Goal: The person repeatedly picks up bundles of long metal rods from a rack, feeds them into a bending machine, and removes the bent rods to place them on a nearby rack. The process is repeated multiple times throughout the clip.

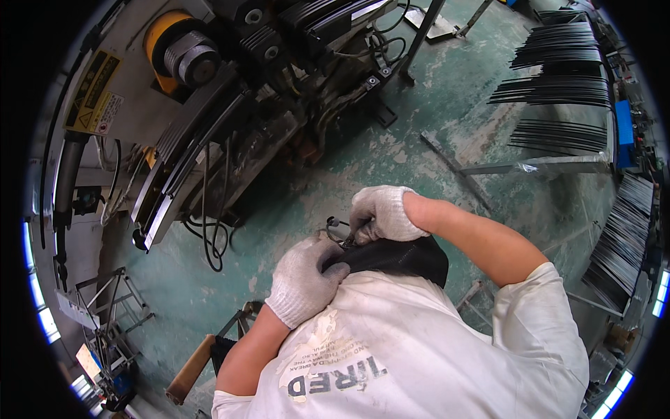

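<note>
In the head view both my hands, in whitish knitted gloves, meet in front of my waist. My left hand [303, 278] is curled, its thumb lying against black fabric [401, 260] at my waist. Fingers bent downward, my right hand [382, 214] is closed just above that fabric. Between the two hands shows a small dark knob [333, 221] with a thin loop and a bit of metal beside it. What exactly this small thing is stays unclear, as the gloves cover most of it. A whitish printed T-shirt [426, 335] covers my torso below the hands.
A large machine [230, 140] with a big nut [192, 59] and hanging black cables [213, 244] stands at the far left. Racks of thin dark strips [558, 91] line the right. A metal bar [457, 171] lies on the worn green floor [412, 146]. A brown roll [190, 370] is at lower left.
</note>
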A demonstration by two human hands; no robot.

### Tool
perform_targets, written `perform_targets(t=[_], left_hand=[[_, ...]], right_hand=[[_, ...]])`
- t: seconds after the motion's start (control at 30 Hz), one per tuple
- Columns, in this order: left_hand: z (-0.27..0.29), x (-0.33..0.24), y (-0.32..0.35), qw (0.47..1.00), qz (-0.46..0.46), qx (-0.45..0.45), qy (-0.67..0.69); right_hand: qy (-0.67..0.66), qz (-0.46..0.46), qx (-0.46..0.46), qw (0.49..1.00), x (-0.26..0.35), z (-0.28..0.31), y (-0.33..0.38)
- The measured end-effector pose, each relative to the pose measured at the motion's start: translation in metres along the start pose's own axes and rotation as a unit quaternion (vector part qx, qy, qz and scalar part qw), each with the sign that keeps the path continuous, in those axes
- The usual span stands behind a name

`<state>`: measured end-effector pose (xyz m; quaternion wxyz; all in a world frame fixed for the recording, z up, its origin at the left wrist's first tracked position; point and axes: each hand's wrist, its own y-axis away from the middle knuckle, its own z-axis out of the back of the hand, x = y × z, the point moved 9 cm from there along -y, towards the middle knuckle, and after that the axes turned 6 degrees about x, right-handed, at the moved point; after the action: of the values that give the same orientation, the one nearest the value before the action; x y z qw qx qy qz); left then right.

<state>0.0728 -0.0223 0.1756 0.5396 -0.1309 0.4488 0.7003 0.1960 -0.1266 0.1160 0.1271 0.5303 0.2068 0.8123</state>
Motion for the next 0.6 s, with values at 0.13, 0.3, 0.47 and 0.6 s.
perform_targets(t=[0.13,0.3,0.47,0.6], left_hand=[[0.001,-0.001,-0.002,0.999,-0.018,-0.026,-0.034],[0.001,0.003,-0.003,0.998,-0.025,-0.002,-0.056],[0.007,0.004,-0.003,0.998,-0.038,-0.005,-0.058],[0.012,0.003,-0.004,0.998,-0.019,0.01,-0.054]], right_hand=[[0.101,0.061,-0.048,0.992,0.02,0.008,0.0],[0.287,0.044,-0.056,0.955,0.02,0.023,0.023],[0.221,-0.06,-0.075,0.971,-0.027,0.033,0.081],[-0.162,0.018,-0.303,0.939,-0.069,0.011,0.126]])
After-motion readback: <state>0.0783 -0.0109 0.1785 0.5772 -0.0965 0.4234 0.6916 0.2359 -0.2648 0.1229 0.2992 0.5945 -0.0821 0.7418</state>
